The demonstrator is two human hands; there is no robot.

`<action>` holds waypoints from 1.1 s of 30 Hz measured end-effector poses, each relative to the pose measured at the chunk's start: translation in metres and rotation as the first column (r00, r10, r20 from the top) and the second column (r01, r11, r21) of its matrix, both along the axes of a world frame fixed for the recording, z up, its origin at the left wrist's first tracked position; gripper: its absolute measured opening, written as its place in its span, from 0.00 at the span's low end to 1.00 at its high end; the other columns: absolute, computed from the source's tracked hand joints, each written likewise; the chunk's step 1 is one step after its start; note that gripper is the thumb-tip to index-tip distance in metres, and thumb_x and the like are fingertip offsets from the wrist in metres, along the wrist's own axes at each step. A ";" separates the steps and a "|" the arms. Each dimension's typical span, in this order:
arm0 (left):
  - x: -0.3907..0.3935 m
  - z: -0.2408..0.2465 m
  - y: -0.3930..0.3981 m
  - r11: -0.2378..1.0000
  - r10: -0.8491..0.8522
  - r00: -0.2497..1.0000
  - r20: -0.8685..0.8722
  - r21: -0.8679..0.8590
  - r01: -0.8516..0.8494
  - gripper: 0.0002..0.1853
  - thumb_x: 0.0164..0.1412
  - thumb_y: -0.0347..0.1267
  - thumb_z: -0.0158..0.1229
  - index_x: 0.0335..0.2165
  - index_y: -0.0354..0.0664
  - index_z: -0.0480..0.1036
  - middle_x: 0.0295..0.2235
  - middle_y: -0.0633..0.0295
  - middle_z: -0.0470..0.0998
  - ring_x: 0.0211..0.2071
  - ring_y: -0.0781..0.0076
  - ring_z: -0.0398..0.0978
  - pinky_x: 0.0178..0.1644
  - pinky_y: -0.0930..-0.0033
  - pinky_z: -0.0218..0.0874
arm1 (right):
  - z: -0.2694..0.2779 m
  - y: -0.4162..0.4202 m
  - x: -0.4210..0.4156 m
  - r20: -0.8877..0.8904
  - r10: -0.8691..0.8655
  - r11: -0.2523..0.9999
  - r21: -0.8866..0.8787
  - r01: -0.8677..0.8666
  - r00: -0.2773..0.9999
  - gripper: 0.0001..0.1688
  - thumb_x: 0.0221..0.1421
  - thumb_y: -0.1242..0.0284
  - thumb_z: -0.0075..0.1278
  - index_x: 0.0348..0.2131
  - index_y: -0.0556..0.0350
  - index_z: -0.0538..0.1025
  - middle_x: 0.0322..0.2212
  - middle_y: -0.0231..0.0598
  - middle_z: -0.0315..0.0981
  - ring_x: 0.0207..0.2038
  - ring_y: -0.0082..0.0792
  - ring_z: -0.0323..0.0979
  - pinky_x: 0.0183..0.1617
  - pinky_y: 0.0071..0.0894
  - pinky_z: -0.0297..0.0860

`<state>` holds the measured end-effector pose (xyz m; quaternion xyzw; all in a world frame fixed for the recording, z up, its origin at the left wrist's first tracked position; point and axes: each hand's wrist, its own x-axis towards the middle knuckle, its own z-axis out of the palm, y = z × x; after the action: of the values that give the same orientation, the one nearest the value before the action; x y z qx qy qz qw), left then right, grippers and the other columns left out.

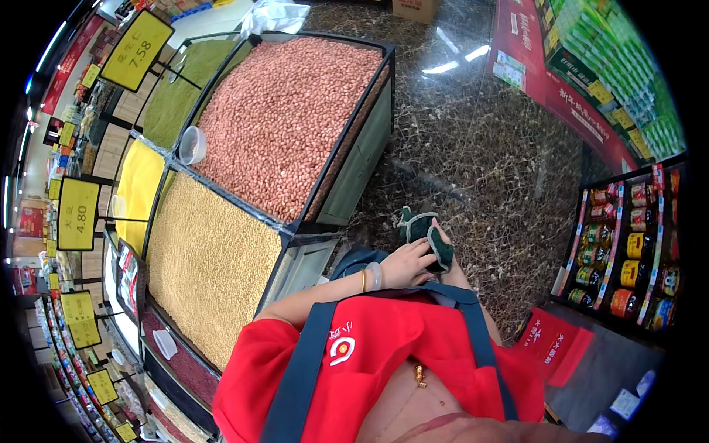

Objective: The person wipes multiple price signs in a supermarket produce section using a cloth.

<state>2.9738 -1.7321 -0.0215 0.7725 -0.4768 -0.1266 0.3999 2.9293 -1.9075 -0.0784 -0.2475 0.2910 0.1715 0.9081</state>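
My left hand, with bracelets at its wrist, reaches across in front of my waist. Its fingers close on the edge of a dark green cloth piece with pale edging, perhaps a glove. My right hand is at the same cloth, mostly covered by it and by the left fingers. A fingertip shows above the cloth, but the right hand's grip is hidden. More of the green cloth sticks out beyond the fingers to the upper left. Both hands are close together, right of the bins' corner.
Bins of pink-skinned peanuts, soybeans, yellow grain and green beans stand to the left. A clear plastic scoop lies at the peanuts' edge. Shelves of jars are at the right, above dark marbled floor.
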 end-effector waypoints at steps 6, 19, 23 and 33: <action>0.086 -0.019 -0.036 0.988 -0.148 0.985 -0.086 0.035 0.152 0.23 0.50 0.33 0.59 0.45 0.38 0.65 0.47 0.47 0.64 0.50 0.48 0.62 0.55 0.56 0.55 | -0.013 -0.025 0.071 -0.025 -0.105 0.994 0.029 0.105 0.994 0.20 0.60 0.59 0.43 0.37 0.58 0.74 0.28 0.36 0.75 0.30 0.30 0.73 0.33 0.29 0.71; 0.358 0.007 -0.117 0.977 -0.210 0.977 -0.045 -0.035 0.209 0.21 0.52 0.31 0.55 0.46 0.41 0.65 0.43 0.52 0.67 0.40 0.51 0.70 0.41 0.56 0.64 | 0.019 -0.145 0.342 0.110 -0.151 0.974 -0.151 0.166 0.982 0.22 0.58 0.59 0.45 0.43 0.57 0.73 0.33 0.38 0.75 0.33 0.32 0.74 0.36 0.30 0.71; 0.402 -0.018 -0.134 0.970 -0.237 0.972 -0.003 -0.056 0.236 0.20 0.56 0.34 0.54 0.47 0.42 0.66 0.43 0.52 0.68 0.39 0.51 0.72 0.40 0.58 0.66 | 0.065 -0.160 0.397 0.062 -0.244 0.916 -0.313 0.252 0.968 0.24 0.59 0.57 0.42 0.45 0.55 0.72 0.36 0.42 0.75 0.38 0.38 0.74 0.42 0.38 0.72; 0.577 -0.030 -0.199 0.996 -0.032 0.983 -0.183 0.075 0.047 0.15 0.61 0.38 0.47 0.42 0.42 0.71 0.34 0.52 0.75 0.36 0.53 0.74 0.41 0.59 0.66 | -0.021 -0.272 0.576 0.202 -0.208 0.962 -0.134 0.237 0.957 0.26 0.60 0.56 0.37 0.48 0.56 0.70 0.39 0.46 0.74 0.39 0.45 0.74 0.42 0.50 0.72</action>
<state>3.5509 -1.9310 -0.0518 0.7633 -0.4482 -0.2230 0.4083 3.5053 -2.1792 -0.0990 -0.2985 0.2434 0.0205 0.9226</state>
